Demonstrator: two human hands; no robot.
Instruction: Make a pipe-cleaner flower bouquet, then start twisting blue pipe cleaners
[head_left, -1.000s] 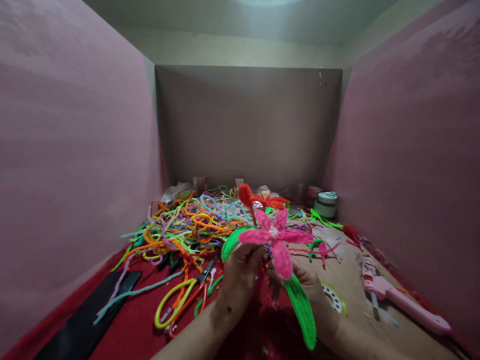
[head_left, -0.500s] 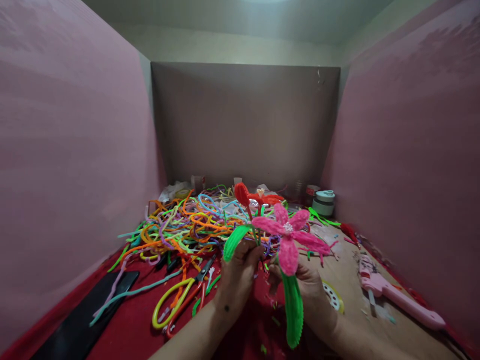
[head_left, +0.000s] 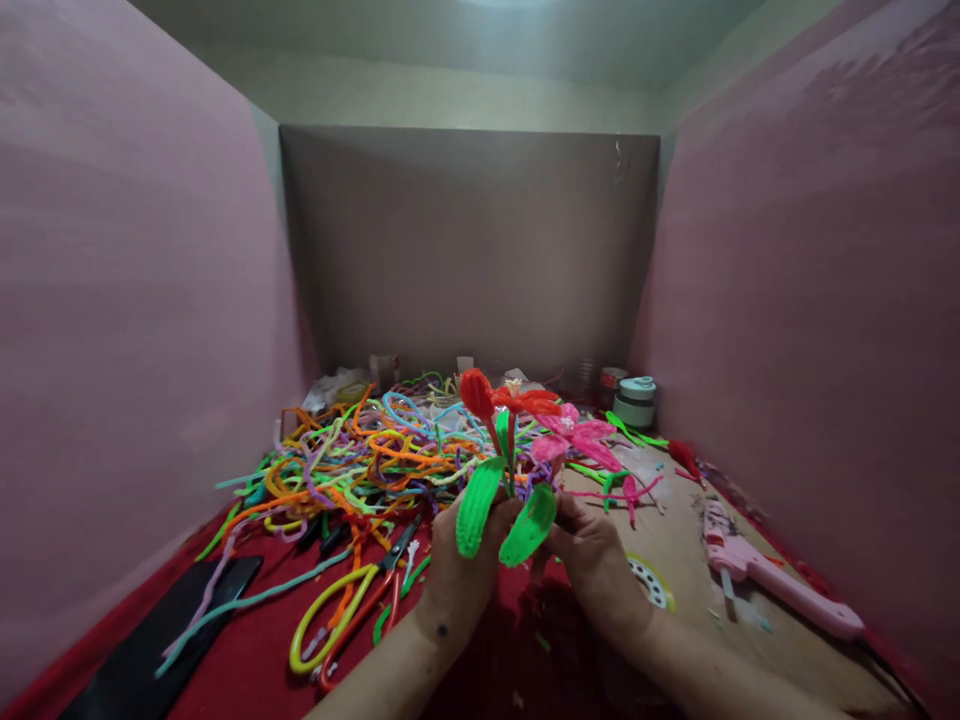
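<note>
My left hand (head_left: pixel 466 560) is closed around the stem of a red pipe-cleaner flower (head_left: pixel 525 401) with a pale centre. A red bud (head_left: pixel 477 394) stands on the same bunch, and a curved green leaf (head_left: pixel 480 508) hangs over the knuckles. To its right my right hand (head_left: pixel 596 560) is closed, fingertips pinched near the stem of a pink pipe-cleaner flower (head_left: pixel 576 440), which leans away behind the fingers. A second green leaf (head_left: pixel 529 527) sits between the two hands. Fingers partly hide both stems.
A tangle of coloured pipe cleaners (head_left: pixel 375 440) covers the back left. Scissors (head_left: pixel 337 610) and a black flat object (head_left: pixel 172 630) lie at left. On the right are a pink glue gun (head_left: pixel 787 585), a white-and-yellow spool (head_left: pixel 651 583) and a lidded jar (head_left: pixel 635 402).
The pink flower has tipped away from me and moved back, its face no longer toward the camera. Its green leaf has swung up between the hands. The view has shifted slightly.
</note>
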